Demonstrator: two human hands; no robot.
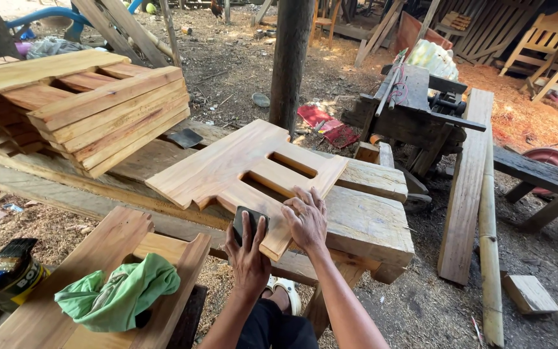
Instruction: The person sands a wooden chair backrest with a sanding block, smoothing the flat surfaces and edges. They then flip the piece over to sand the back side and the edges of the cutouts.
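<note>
I'm gripping a dark sanding block in my left hand at the near edge of the slotted wooden panel on the workbench — my right hand pressing flat to steady it — keeping strokes even, with the grain.

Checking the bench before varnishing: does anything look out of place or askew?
The cut-out wooden panel lies askew, its near corner overhanging the beam; the left hand and right hand steady it.
</note>
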